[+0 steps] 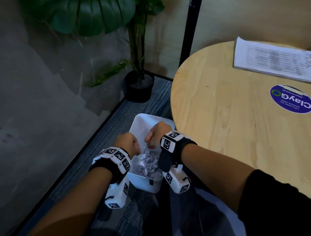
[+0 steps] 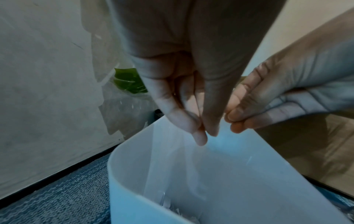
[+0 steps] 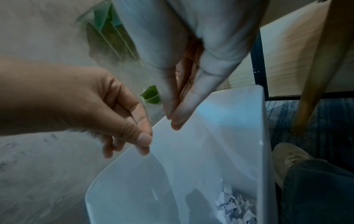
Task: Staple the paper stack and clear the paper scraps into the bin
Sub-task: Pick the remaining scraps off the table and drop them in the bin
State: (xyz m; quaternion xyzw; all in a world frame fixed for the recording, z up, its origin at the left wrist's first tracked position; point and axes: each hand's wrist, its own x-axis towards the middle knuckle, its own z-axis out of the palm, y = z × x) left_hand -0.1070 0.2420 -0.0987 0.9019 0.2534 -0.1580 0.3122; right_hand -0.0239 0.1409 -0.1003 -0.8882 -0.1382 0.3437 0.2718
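Both hands over bin [image 1: 139, 122] so debris drops inside: L hand [image 1: 128, 142] & R hand [image 1: 155, 134] fingertips pinched together, contents not discernible. Scraps [image 1: 150, 162] in bin; paper stack [image 1: 281, 62] on table [image 1: 228, 109]

Two hands, the left [image 1: 129, 141] and the right [image 1: 157, 135], hang over one white bin [image 1: 141, 123] on the floor. One heap of paper scraps [image 1: 150, 162] lies in the bin, the pieces too many and too small to count. One round desk [image 1: 230, 128] stands at the right, bearing one paper stack [image 1: 279, 61] and one round blue sticker [image 1: 291, 102]. One potted plant [image 1: 138, 84] stands at the far side.
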